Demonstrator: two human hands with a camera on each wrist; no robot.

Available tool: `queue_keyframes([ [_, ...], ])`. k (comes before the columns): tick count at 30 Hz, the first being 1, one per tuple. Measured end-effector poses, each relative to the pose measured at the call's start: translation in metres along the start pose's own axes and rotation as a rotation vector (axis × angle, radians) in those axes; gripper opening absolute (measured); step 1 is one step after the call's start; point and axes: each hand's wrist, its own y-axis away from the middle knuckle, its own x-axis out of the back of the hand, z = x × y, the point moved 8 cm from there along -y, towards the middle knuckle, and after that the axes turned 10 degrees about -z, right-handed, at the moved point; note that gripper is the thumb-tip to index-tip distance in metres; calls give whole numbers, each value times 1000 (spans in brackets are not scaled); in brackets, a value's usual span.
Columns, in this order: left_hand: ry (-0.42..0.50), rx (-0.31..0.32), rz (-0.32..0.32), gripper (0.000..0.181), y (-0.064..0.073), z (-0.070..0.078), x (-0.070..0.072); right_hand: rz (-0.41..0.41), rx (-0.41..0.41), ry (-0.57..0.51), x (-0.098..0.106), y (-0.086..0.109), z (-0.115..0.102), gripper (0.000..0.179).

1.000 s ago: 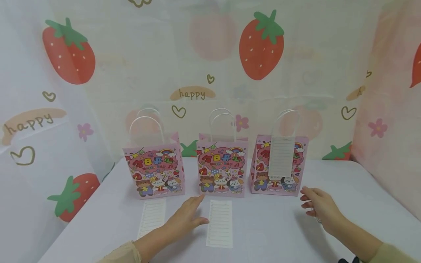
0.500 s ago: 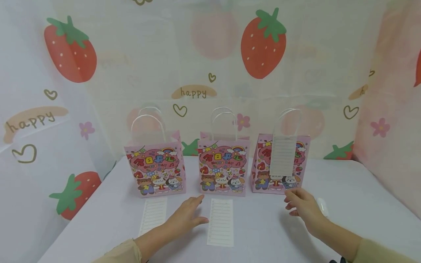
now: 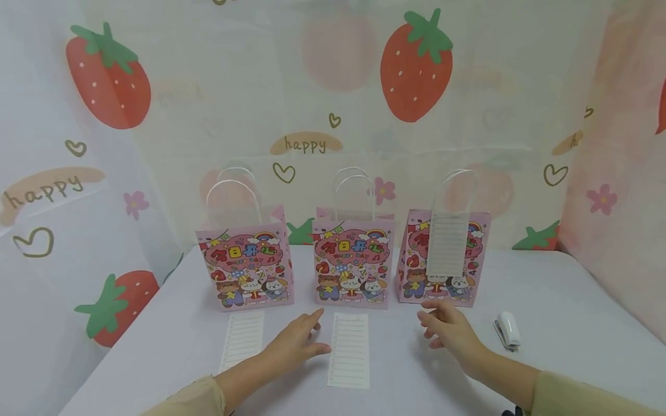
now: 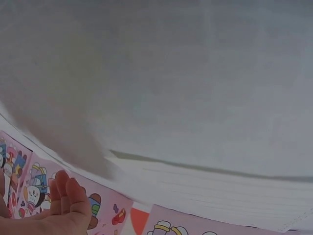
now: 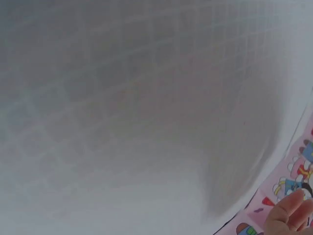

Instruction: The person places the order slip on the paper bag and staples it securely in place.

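Note:
In the head view my left hand (image 3: 295, 340) hovers over the table between two lined paper slips, its fingers relaxed and holding nothing. The left slip (image 3: 243, 340) is partly covered by my forearm; the middle slip (image 3: 348, 351) lies just right of my thumb. My right hand (image 3: 451, 334), fingers loosely bent around nothing, is in front of the right pink paper bag (image 3: 413, 283). A third lined slip (image 3: 446, 245) hangs on that bag's front, below its handles. A small white stapler (image 3: 507, 330) rests on the table right of my right hand.
A middle pink bag (image 3: 351, 266) and a left pink bag (image 3: 247, 271), both with white handles, stand in a row with the right one. Behind them hangs a strawberry-print cloth (image 3: 234, 115). A dark object (image 3: 512, 411) shows at the bottom edge.
My right hand has moved left, away from the stapler, which now shows fully on the table. My left hand, the bags and the slips have stayed in place.

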Motion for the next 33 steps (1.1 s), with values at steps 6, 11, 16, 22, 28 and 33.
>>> queue_keyframes([
  [6,11,29,-29,77,-2,-2,-2,-81,-2,7,-17,-5,3,47],
  [11,3,32,-49,79,-3,0,-2,-169,5,28,-30,-6,2,58],
  [16,9,36,-70,81,-3,-1,-2,-240,23,62,-42,-9,1,67],
  [22,30,44,-111,86,-5,-3,-5,-326,14,125,-57,-12,2,79],
  [28,3,28,-162,93,-12,-3,-8,-403,-29,293,-69,-19,5,92],
  [33,-24,59,-237,100,-20,-11,-13,-453,-65,429,-79,-27,3,97],
])
